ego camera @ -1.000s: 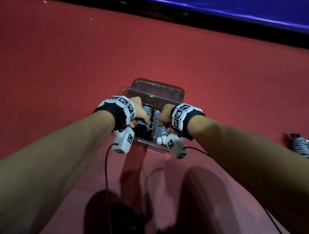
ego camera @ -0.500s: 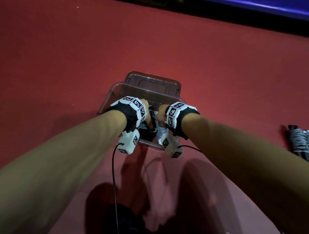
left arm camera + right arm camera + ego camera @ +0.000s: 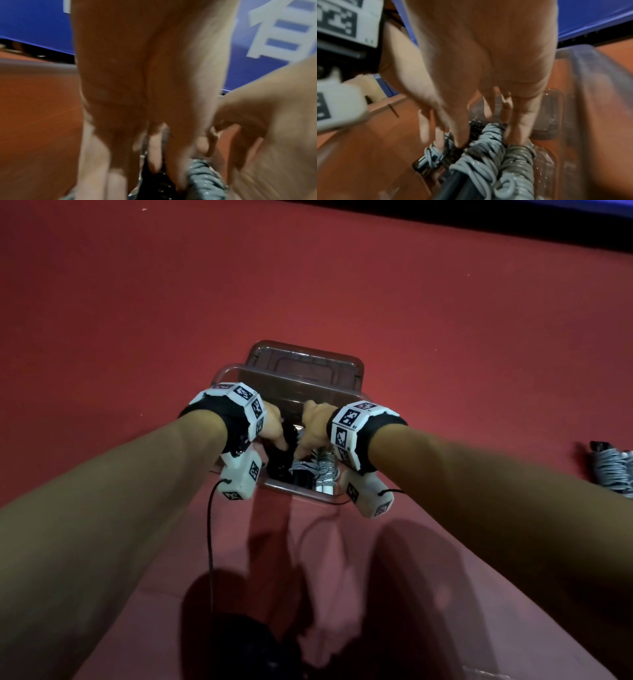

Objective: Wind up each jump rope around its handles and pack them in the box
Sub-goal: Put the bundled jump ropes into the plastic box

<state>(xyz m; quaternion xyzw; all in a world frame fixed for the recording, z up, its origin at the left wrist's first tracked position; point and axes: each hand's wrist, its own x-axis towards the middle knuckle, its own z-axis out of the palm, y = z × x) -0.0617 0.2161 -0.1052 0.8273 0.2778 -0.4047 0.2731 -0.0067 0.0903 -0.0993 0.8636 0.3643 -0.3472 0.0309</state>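
Note:
A clear plastic box (image 3: pixel 301 496) sits on the red floor with both my hands inside it. My left hand (image 3: pixel 283 444) reaches down with near-straight fingers and pinches a wound jump rope with black handles (image 3: pixel 279 462); the left wrist view is blurred, showing that black bundle (image 3: pixel 154 188) between thumb and fingers (image 3: pixel 180 169). My right hand (image 3: pixel 302 451) points straight fingers (image 3: pixel 519 128) down onto grey wound jump ropes (image 3: pixel 481 159) lying side by side in the box (image 3: pixel 594 83). The grey ropes (image 3: pixel 322 470) fill the box's near right part.
The box lid (image 3: pixel 305 364) lies flat just behind the box. One more wound grey jump rope (image 3: pixel 613 470) rests on the floor at the far right. Black cables (image 3: pixel 209 542) hang from the wrist cameras. A blue wall runs along the back.
Both hands have sunk lower into the box with the wound ropes. The black-handled bundle now sits down beside the grey ones, and my head has moved closer.

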